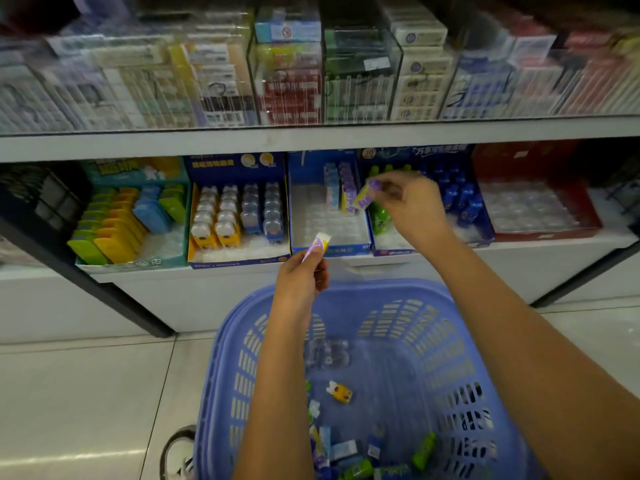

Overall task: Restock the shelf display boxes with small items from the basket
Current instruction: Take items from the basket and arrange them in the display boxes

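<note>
Left hand point(301, 282) fingers pinch small purple-white packet point(317, 245); right hand point(412, 202) pinches second purple packet point(366, 196) over blue cardboard display box point(349, 250), mostly bare. Lilac plastic basket point(381, 289) well stocked: much left.

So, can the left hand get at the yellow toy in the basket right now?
Probably not yet: the left hand is pinching a purple packet. Otherwise the way looks free; the yellow toy lies uncovered in the open basket.
</note>
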`<state>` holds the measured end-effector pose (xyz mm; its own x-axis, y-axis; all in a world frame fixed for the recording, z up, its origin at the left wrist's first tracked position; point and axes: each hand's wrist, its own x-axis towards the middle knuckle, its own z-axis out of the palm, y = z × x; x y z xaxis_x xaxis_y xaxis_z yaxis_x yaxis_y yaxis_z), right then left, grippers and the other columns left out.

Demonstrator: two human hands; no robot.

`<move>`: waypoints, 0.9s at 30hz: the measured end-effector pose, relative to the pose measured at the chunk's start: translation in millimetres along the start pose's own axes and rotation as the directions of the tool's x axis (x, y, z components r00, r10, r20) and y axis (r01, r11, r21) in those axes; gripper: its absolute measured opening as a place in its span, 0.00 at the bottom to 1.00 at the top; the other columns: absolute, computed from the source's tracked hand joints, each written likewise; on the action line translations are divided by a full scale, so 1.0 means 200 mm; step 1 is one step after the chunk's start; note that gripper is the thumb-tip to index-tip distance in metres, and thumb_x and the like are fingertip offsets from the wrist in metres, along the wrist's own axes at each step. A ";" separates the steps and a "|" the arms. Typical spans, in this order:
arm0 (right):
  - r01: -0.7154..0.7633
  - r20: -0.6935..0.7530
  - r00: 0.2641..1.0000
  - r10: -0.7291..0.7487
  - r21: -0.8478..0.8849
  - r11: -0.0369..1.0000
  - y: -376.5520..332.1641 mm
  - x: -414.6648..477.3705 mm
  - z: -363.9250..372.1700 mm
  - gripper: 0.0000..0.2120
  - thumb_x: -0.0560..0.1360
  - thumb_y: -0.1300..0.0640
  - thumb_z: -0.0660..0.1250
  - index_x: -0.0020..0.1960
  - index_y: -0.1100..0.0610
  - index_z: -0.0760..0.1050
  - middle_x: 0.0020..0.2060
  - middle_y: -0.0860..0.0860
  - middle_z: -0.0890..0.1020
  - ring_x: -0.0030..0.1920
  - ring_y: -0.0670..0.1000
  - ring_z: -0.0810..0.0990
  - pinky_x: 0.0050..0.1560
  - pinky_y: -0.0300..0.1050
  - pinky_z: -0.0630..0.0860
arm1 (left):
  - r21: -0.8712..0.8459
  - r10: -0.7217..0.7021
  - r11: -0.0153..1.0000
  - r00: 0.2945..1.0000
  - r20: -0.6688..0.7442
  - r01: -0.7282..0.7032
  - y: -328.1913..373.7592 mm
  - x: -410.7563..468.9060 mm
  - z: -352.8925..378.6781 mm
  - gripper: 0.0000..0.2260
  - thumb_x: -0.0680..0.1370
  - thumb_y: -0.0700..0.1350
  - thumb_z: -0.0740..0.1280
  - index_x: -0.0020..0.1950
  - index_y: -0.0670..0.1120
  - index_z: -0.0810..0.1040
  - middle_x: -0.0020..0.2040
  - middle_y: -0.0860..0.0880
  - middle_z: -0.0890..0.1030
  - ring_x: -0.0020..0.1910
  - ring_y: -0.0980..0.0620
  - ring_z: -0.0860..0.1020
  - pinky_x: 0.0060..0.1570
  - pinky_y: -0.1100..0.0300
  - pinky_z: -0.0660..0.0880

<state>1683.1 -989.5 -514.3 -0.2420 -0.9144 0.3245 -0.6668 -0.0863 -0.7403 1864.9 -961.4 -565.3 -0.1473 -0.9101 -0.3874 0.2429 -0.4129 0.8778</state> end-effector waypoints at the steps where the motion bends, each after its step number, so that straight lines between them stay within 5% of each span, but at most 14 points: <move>1: 0.023 0.015 1.000 -0.023 -0.011 1.000 0.01 0.03 0.02 0.09 0.73 0.62 0.69 0.53 0.60 0.80 0.45 0.52 0.83 0.43 0.47 0.80 0.45 0.28 0.74 | -0.006 -0.004 1.000 1.000 -0.012 0.004 0.00 0.01 0.00 0.08 0.79 0.45 0.65 0.41 0.44 0.76 0.32 0.49 0.73 0.30 0.54 0.70 0.32 0.62 0.69; 6: -0.023 0.120 0.992 0.038 -0.119 0.993 0.07 0.13 0.10 0.07 0.71 0.60 0.72 0.49 0.59 0.79 0.41 0.50 0.80 0.39 0.45 0.76 0.37 0.21 0.68 | -0.044 -0.028 0.999 0.999 -0.024 0.027 0.00 0.03 0.00 0.08 0.79 0.45 0.65 0.42 0.44 0.76 0.30 0.51 0.76 0.30 0.55 0.72 0.33 0.62 0.71; 10: -0.025 0.164 0.985 0.050 -0.153 0.988 0.07 0.18 0.08 0.08 0.70 0.61 0.73 0.48 0.59 0.80 0.41 0.48 0.80 0.42 0.45 0.78 0.46 0.34 0.74 | -0.064 -0.026 0.998 1.000 -0.015 0.025 -0.01 0.04 0.00 0.08 0.79 0.45 0.65 0.41 0.44 0.77 0.27 0.54 0.77 0.28 0.57 0.73 0.32 0.64 0.73; 16: 0.037 0.241 0.970 0.025 -0.247 0.968 0.06 0.19 0.09 0.08 0.70 0.59 0.74 0.49 0.59 0.83 0.44 0.48 0.78 0.39 0.44 0.75 0.36 0.17 0.64 | -0.166 -0.073 0.984 0.997 -0.027 0.068 0.00 0.04 0.00 0.08 0.80 0.43 0.63 0.44 0.42 0.77 0.26 0.52 0.78 0.24 0.58 0.74 0.26 0.66 0.73; 22: 0.011 0.264 0.961 0.081 -0.330 0.944 0.00 0.20 0.09 0.10 0.71 0.57 0.73 0.51 0.59 0.82 0.48 0.54 0.81 0.42 0.48 0.78 0.42 0.30 0.67 | -0.305 -0.153 0.943 0.987 -0.039 0.134 0.04 0.04 0.03 0.10 0.81 0.43 0.58 0.47 0.39 0.76 0.26 0.48 0.79 0.22 0.56 0.74 0.24 0.66 0.73; 25: -0.076 0.213 0.972 0.095 -0.096 0.992 -0.05 0.09 0.08 0.09 0.71 0.54 0.73 0.47 0.57 0.78 0.38 0.52 0.80 0.29 0.41 0.74 0.32 0.25 0.68 | -0.275 -0.093 0.957 0.996 -0.013 0.086 0.04 0.03 0.03 0.09 0.81 0.42 0.58 0.48 0.40 0.76 0.29 0.49 0.81 0.24 0.56 0.76 0.26 0.65 0.73; 27: -0.182 0.259 0.955 0.143 0.131 0.975 -0.09 -0.03 0.08 0.07 0.70 0.51 0.73 0.43 0.53 0.78 0.34 0.50 0.80 0.27 0.41 0.77 0.32 0.31 0.73 | -0.217 -0.011 0.976 1.000 0.017 0.014 0.04 0.02 0.04 0.09 0.82 0.42 0.58 0.49 0.43 0.77 0.34 0.49 0.83 0.30 0.57 0.79 0.31 0.65 0.75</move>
<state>1707.7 -989.6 -512.1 -0.1442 -0.9882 0.0514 -0.5137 0.0304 -0.8574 1859.1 -966.9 -558.3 -0.1663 -0.9049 -0.3918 0.4430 -0.4235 0.7902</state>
